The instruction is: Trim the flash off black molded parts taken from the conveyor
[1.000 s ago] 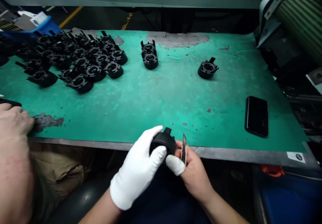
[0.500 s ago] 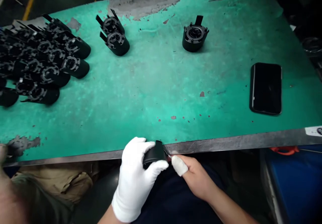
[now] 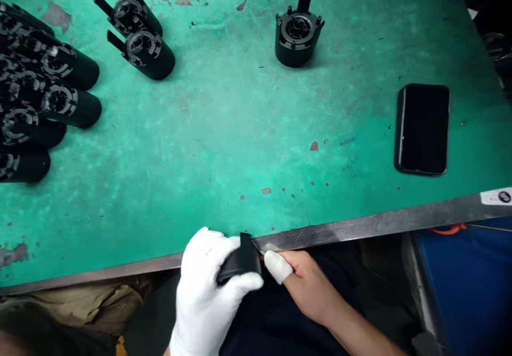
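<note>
My left hand (image 3: 212, 286), in a white glove, is closed round a black plastic cylindrical housing (image 3: 240, 262) with an upright tab, at the table's front edge. My right hand (image 3: 300, 276) is bare apart from a white cover on the thumb. Between its thumb and fingers it pinches a thin pointed metal blade (image 3: 257, 246), whose tip is at the right side of the housing near the tab. The blade's handle is hidden in the hand. Whether the tip touches the plastic, I cannot tell.
Similar black housings (image 3: 72, 102) stand crowded at the left of the green table (image 3: 224, 132). Two more (image 3: 150, 52) are at the back left, and a single housing (image 3: 298, 36) at the back. A black phone-like device (image 3: 423, 129) lies at the right. Below is a blue surface (image 3: 472, 286).
The view has shifted, so the things on the table sit further left or higher. Both hands keep hold of the housing and blade at the table edge. The hand at far left has left the view.
</note>
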### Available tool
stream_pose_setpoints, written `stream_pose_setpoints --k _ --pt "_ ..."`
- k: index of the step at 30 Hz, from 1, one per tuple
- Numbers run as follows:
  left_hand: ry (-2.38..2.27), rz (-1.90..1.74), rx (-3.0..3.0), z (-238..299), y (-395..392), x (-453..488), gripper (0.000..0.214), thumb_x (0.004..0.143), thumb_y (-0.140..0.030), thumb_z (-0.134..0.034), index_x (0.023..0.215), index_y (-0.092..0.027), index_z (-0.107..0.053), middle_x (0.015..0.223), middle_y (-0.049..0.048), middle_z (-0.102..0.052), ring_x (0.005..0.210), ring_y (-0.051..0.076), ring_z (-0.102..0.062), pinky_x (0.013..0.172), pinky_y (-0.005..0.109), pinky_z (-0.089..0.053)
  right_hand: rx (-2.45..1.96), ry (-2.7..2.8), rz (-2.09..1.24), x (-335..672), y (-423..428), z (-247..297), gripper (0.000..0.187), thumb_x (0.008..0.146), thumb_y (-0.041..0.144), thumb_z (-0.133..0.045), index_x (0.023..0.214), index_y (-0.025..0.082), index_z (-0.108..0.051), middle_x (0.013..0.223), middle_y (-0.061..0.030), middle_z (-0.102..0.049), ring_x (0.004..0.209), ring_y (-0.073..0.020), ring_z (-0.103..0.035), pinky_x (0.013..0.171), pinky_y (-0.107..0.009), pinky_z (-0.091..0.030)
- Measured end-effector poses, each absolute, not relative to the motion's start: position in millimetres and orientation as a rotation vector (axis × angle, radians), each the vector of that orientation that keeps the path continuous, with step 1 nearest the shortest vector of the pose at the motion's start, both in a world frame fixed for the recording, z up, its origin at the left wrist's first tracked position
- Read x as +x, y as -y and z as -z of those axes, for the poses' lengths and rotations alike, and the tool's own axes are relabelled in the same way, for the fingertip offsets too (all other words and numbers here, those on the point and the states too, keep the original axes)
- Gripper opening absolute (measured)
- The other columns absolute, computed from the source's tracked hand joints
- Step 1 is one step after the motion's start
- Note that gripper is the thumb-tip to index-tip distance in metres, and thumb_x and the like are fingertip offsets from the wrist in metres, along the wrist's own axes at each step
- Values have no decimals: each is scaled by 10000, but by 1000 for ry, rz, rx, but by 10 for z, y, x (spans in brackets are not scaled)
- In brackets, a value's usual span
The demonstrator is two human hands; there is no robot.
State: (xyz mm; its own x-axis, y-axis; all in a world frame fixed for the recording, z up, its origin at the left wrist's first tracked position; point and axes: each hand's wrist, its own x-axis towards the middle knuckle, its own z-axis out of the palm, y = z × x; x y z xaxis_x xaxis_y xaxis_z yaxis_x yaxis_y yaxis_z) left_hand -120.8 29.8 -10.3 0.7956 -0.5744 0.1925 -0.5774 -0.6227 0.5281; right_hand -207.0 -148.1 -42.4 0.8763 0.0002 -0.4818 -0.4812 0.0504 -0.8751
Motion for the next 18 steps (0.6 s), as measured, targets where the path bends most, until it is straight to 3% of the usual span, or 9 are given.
stream_pose_setpoints --k 3,8,10,12,14,16,18 --pt "927 -93 2398 159 -339 -1232 546 805 -616 -666 1101 -162 -595 1055 128 -609 1117 327 -547 1070 572 -393 -1449 -395 -333 -2112 1453 468 449 996 478 -443 698 181 -599 697 3 -548 695 -158 -466 651 -280 -390" --pt "969 -118 2401 171 -326 -1233 459 850 -573 -653 1092 -186 -600 1043 106 -628 1094 304 -560 1062 547 -415 -1465 -410 -258 -2287 1400 511 356 953 458 -554 731 181 -572 650 41 -466 631 -114 -399 577 -252 -334" --pt "966 -119 2404 177 -303 -1235 419 863 -554 -654 1093 -207 -605 1045 92 -636 1079 295 -572 1064 549 -417 -1465 -411 -209 -2325 1360 523 236 879 406 -680 956 187 -636 662 65 -450 612 -101 -384 566 -236 -340" --pt "931 -110 2412 175 -297 -1252 373 879 -531 -649 1090 -226 -611 1047 79 -647 1073 292 -589 1066 562 -421 -1419 -349 -185 -2323 1317 531 509 827 354 -746 1288 215 -581 725 63 -503 640 -104 -452 615 -226 -412" --pt "855 -71 2429 136 -331 -1290 340 900 -511 -626 1102 -238 -612 1067 76 -660 1092 300 -606 1061 581 -434 -1392 -260 -146 -2299 1290 529 648 838 330 -733 1436 237 -502 884 10 -611 769 -131 -565 747 -253 -486" --pt "780 31 2410 40 -411 -1346 389 923 -523 -578 1201 -250 -588 1168 93 -659 1152 312 -613 1053 582 -465 -1441 -229 -38 -2276 1290 505 525 883 317 -675 1392 232 -575 1085 -54 -659 935 -172 -609 885 -294 -486" --pt "729 141 2315 -96 -507 -1406 530 947 -586 -489 1365 -260 -496 1333 122 -604 1245 315 -591 1050 550 -502 -1452 -240 54 -2256 1310 454 352 937 313 -593 1268 219 -671 1099 -65 -679 946 -184 -607 884 -300 -482"
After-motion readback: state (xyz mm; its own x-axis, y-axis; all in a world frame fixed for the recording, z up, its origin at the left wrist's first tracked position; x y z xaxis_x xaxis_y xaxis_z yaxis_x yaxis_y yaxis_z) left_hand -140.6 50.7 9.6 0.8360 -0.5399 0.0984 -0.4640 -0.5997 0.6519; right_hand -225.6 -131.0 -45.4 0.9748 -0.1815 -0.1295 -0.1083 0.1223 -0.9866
